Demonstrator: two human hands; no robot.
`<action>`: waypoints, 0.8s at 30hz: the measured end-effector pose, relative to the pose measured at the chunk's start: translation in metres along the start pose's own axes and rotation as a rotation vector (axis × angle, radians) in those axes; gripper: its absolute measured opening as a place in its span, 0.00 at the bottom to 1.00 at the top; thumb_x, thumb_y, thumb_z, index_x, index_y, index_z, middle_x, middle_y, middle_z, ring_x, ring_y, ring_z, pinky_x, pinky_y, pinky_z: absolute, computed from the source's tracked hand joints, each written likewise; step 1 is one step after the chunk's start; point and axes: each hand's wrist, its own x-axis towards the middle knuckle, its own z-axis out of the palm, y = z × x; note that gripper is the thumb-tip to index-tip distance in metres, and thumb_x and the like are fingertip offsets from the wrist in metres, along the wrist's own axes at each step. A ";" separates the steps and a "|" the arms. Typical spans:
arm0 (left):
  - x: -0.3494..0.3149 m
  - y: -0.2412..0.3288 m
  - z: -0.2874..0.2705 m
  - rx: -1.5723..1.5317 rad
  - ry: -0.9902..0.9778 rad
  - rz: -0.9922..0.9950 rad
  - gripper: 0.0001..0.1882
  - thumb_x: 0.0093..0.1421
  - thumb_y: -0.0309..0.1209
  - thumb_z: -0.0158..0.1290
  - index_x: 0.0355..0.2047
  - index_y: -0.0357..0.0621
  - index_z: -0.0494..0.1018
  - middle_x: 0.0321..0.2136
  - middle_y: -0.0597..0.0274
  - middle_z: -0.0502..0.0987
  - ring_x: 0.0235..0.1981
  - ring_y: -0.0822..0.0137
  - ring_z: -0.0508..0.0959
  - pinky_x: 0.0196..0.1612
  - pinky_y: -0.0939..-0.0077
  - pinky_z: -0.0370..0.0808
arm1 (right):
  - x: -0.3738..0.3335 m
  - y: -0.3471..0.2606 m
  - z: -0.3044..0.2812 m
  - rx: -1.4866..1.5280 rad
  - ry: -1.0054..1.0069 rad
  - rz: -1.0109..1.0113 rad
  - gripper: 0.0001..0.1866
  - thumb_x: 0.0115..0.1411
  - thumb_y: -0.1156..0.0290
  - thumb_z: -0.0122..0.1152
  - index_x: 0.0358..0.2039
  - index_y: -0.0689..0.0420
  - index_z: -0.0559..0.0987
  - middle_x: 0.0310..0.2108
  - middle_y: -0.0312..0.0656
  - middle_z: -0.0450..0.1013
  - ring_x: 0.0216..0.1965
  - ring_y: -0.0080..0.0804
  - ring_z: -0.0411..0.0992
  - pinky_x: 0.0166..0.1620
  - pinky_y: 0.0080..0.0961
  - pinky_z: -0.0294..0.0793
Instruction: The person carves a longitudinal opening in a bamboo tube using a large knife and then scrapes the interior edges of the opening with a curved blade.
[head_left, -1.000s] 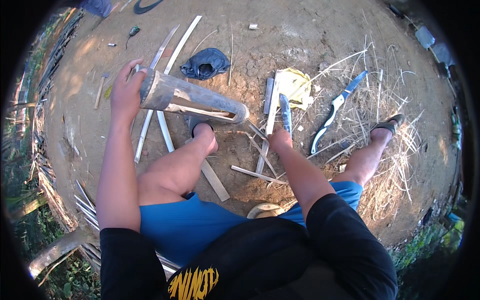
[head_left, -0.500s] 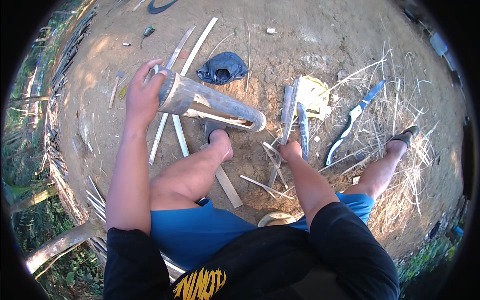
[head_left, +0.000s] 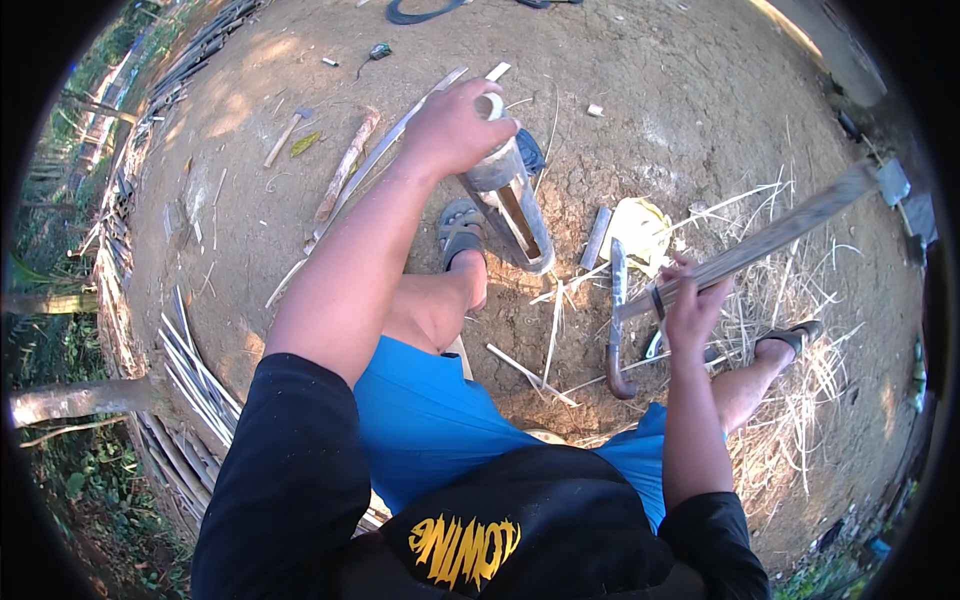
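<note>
My left hand is closed round the top end of a thick bamboo tube, which has a long slot cut in its side. The tube tilts, its lower end near the ground by my left sandal. In my right hand is a long flat bamboo slat, gripped near its near end and pointing up to the far right. A machete with a brown handle lies just left of that hand. The slat and my hand mostly hide the folding saw.
A yellowish bag and a short grey piece lie beyond the machete. Thin shavings spread round my right foot. Farther left are a hammer, long strips and a bamboo stick. Behind the tube sits a dark bag.
My left hand has swung the tube to the right and tipped it steeper. My right hand has lifted the slat off the ground and moved right with it, over the saw.
</note>
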 end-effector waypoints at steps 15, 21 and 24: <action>-0.001 -0.023 -0.010 -0.006 -0.005 -0.177 0.34 0.53 0.54 0.56 0.58 0.53 0.73 0.54 0.53 0.78 0.56 0.53 0.77 0.58 0.58 0.72 | -0.084 0.074 -0.019 -0.333 -0.333 0.528 0.09 0.71 0.64 0.52 0.40 0.56 0.72 0.21 0.31 0.65 0.21 0.18 0.64 0.21 0.19 0.65; 0.001 -0.048 -0.015 -0.043 -0.006 -0.286 0.33 0.53 0.53 0.56 0.58 0.54 0.74 0.54 0.52 0.78 0.56 0.53 0.77 0.57 0.60 0.73 | -0.106 0.055 0.035 0.157 -0.020 0.639 0.07 0.70 0.68 0.53 0.41 0.56 0.67 0.21 0.35 0.66 0.21 0.26 0.68 0.23 0.22 0.69; 0.000 -0.041 -0.015 -0.055 -0.008 -0.265 0.32 0.54 0.52 0.56 0.58 0.54 0.74 0.53 0.51 0.78 0.55 0.52 0.77 0.57 0.60 0.73 | -0.096 0.047 0.047 -0.077 -0.470 0.767 0.06 0.71 0.69 0.50 0.42 0.55 0.64 0.23 0.37 0.68 0.20 0.25 0.68 0.23 0.24 0.71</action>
